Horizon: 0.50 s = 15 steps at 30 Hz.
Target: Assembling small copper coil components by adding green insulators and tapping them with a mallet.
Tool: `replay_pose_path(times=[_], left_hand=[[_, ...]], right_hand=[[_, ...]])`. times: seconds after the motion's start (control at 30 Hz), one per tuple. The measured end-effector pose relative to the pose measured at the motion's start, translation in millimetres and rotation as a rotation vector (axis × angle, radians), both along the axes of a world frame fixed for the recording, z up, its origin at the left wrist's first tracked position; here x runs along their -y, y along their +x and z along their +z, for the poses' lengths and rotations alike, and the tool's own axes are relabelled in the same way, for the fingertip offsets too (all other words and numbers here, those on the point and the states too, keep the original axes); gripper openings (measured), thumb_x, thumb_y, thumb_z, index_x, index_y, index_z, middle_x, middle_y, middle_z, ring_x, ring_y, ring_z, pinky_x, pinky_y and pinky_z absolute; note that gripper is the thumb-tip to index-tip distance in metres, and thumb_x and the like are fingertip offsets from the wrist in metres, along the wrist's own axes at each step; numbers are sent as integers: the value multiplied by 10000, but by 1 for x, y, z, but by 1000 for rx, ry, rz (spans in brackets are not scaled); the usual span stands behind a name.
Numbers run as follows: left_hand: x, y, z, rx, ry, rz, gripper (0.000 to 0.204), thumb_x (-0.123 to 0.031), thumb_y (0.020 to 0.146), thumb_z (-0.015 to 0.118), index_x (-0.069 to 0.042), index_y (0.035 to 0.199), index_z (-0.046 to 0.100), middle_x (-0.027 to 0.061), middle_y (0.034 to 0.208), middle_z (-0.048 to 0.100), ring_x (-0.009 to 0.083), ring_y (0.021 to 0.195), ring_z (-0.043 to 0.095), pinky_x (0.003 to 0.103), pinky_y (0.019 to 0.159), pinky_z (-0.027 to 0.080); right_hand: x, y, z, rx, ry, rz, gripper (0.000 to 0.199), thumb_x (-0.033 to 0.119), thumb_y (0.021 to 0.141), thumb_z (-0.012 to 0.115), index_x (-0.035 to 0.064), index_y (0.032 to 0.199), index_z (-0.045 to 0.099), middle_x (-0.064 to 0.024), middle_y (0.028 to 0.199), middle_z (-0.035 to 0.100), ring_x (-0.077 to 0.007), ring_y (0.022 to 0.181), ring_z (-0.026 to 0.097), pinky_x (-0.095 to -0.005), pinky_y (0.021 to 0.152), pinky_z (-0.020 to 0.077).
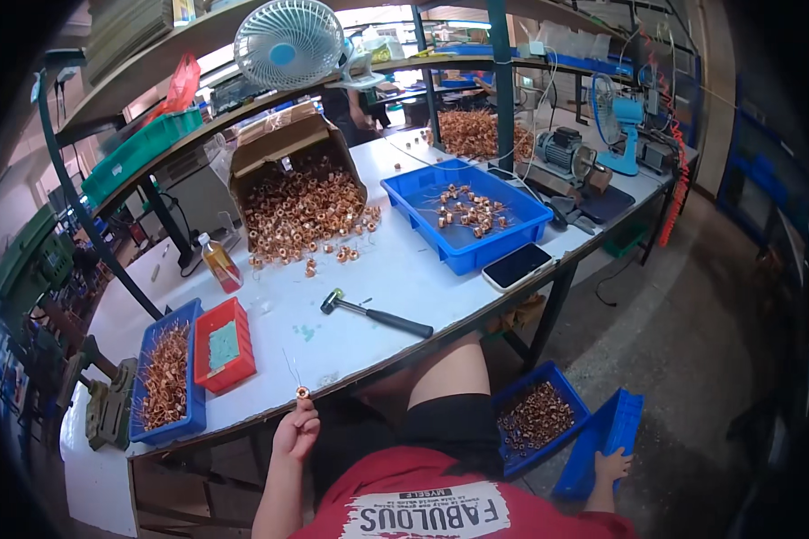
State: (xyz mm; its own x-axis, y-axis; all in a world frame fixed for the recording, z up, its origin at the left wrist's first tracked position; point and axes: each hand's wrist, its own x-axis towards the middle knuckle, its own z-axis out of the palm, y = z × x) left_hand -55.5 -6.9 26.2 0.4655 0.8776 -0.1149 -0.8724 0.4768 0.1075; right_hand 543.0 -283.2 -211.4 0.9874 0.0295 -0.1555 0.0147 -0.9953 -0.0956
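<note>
The white surface (351, 314) runs from near left to far right, smooth and matte, with a tipped cardboard box (283, 148) at the far side spilling a heap of copper coils (301, 216). To its right stands a rigid blue plastic tray (476, 256) holding a few more coils. A black-handled hammer (377, 313) lies mid-surface, long axis left to right, head at the left. On the floor at the near right sits a blue bin (602, 440), tilted, beside a second blue bin of coils (539, 418). The left hand (295, 431) is raised at the near edge of the surface, fingers pinching a small round copper coil (303, 392) whose thin wire leads point upward. The right hand (611, 467) reaches low and right, fingers closed over the tilted bin's rim.
</note>
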Motion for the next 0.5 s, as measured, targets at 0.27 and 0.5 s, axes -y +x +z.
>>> replay_pose_path(times=[0.27,0.5], left_hand=[[-17,-13,3,-137,-49,20,337,131,825,355,-43,1091,466,27,883,516,43,534,330,189,468,253],[-20,-17,6,-51,-75,-24,256,123,864,357,-13,1069,428,42,891,453,57,558,325,207,481,250]], right_hand=[[-33,-13,27,-106,-163,236,744,623,671,635,174,1242,474,-159,1233,438,-344,1086,484,-504,827,451],[-62,-3,46,-218,41,-217,783,585,626,672,80,1210,546,-232,1243,437,-419,1113,445,-546,897,381]])
